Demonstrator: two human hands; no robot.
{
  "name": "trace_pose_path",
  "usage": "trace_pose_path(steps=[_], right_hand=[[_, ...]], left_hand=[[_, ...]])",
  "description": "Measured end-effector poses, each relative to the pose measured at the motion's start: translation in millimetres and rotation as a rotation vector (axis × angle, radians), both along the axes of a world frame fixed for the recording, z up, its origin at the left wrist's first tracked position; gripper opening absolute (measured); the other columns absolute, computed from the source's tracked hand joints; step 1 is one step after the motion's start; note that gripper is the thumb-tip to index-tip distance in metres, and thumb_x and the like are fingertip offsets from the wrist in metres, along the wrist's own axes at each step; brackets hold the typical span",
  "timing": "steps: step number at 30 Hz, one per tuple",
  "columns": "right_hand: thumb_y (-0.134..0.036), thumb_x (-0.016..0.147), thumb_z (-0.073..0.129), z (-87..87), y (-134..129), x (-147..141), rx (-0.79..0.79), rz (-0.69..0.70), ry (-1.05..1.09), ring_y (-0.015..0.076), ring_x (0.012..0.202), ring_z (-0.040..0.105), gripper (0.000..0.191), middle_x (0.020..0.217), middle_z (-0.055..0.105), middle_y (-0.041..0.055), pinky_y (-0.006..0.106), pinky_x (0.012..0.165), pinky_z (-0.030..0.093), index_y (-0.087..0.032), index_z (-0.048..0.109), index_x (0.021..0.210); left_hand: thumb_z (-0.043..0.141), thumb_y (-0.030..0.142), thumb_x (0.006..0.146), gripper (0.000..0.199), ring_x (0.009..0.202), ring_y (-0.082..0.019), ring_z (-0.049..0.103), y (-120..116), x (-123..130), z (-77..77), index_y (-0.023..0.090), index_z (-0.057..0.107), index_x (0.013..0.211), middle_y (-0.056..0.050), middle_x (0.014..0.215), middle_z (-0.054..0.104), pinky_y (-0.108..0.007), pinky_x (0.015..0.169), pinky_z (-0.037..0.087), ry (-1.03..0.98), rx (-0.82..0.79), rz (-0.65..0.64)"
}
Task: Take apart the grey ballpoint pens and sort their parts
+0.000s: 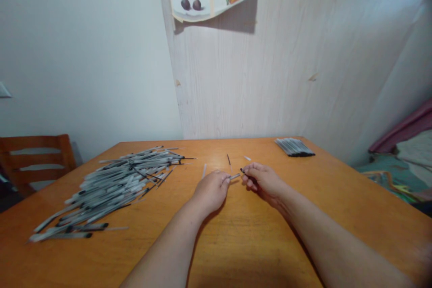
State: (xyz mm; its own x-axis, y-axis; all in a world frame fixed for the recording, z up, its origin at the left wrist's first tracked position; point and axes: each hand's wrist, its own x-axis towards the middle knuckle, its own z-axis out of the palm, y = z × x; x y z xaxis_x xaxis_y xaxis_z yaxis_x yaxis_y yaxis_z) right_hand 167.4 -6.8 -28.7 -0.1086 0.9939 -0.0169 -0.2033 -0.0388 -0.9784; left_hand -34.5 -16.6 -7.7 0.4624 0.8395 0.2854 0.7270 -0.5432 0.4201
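Observation:
My left hand (pixel 213 189) is closed around a translucent grey pen barrel (pixel 234 176), whose end points toward my right hand. Between the thumb and fingers of my right hand (pixel 261 179) is a small black pen part (pixel 242 170), perhaps a cap or plug; it is too small to tell. A narrow gap separates the two pieces. Just beyond the hands lie a thin dark refill (pixel 228 160), a small whitish piece (pixel 247 158) and a pale clear tube (pixel 204 170).
A large loose heap of pens and pen parts (pixel 114 184) covers the table's left side. At the back right, several pens (pixel 294 146) lie side by side, black ends toward me. A wooden chair (pixel 33 157) stands left of the table (pixel 236 243); cloth (pixel 411 153) lies at the right.

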Motion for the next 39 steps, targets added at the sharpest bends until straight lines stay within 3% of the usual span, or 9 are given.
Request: trace_pose_path(steps=[5,8,12,15,17,27,39], right_hand=[[-0.015,0.073,0.062,-1.0,5,3,-0.032,-0.107,0.059,0.0103,0.051,0.057,0.014,0.069,0.066,0.0033,0.019,0.044,0.041,-0.019,0.056,0.085],[-0.013,0.072,0.06,-6.9,11,4,-0.037,-0.176,-0.018,0.0126,0.055,0.06,0.012,0.069,0.066,0.0047,0.023,0.051,0.047,-0.019,0.055,0.081],[-0.021,0.075,0.061,-15.0,16,11,0.167,-0.229,-0.453,0.0143,0.055,0.055,0.002,0.061,0.061,0.0013,0.026,0.053,0.042,-0.02,0.06,0.073],[-0.026,0.077,0.062,-16.5,18,16,0.34,-0.278,-0.829,0.0175,0.071,0.058,0.009,0.072,0.066,0.0026,0.028,0.064,0.042,-0.021,0.068,0.074],[-0.028,0.079,0.062,-16.6,19,17,0.367,-0.304,-0.958,0.0192,0.081,0.059,0.011,0.083,0.069,0.0039,0.03,0.071,0.042,-0.023,0.072,0.078],[-0.03,0.082,0.061,-20.7,24,15,0.318,-0.315,-1.165,0.0224,0.085,0.061,0.016,0.091,0.07,0.0061,0.032,0.072,0.041,-0.027,0.076,0.089],[-0.034,0.082,0.061,-17.5,22,15,0.284,-0.313,-1.165,0.0222,0.081,0.062,0.019,0.091,0.072,0.0065,0.031,0.066,0.039,-0.026,0.076,0.091]], left_hand=[[0.041,0.031,0.096,0.031,0.083,-0.019,0.061,2,-2,0.0,0.02,0.067,0.083,-0.007,0.09,0.069,-0.03,0.074,0.043,-0.026,0.007,0.037],[0.041,0.029,0.096,0.031,0.083,-0.019,0.061,4,-3,0.6,0.02,0.068,0.085,-0.007,0.089,0.07,-0.03,0.074,0.042,-0.041,-0.005,0.046],[0.041,0.027,0.095,0.03,0.084,-0.02,0.061,5,-4,0.2,0.019,0.068,0.085,-0.007,0.089,0.07,-0.03,0.073,0.043,-0.061,-0.017,0.068],[0.041,0.028,0.095,0.03,0.083,-0.02,0.061,5,-4,-1.1,0.019,0.068,0.085,-0.006,0.087,0.07,-0.03,0.072,0.043,-0.06,-0.015,0.081],[0.042,0.028,0.095,0.029,0.082,-0.019,0.061,6,-3,-2.0,0.02,0.068,0.085,-0.006,0.086,0.069,-0.029,0.072,0.043,-0.06,-0.016,0.09],[0.042,0.029,0.095,0.031,0.077,-0.019,0.06,6,-2,-1.9,0.019,0.067,0.079,-0.006,0.083,0.069,-0.028,0.068,0.041,-0.042,-0.019,0.111],[0.041,0.027,0.095,0.031,0.076,-0.019,0.059,9,-2,-4.8,0.019,0.067,0.081,-0.006,0.082,0.068,-0.029,0.07,0.041,-0.055,-0.004,0.098]])
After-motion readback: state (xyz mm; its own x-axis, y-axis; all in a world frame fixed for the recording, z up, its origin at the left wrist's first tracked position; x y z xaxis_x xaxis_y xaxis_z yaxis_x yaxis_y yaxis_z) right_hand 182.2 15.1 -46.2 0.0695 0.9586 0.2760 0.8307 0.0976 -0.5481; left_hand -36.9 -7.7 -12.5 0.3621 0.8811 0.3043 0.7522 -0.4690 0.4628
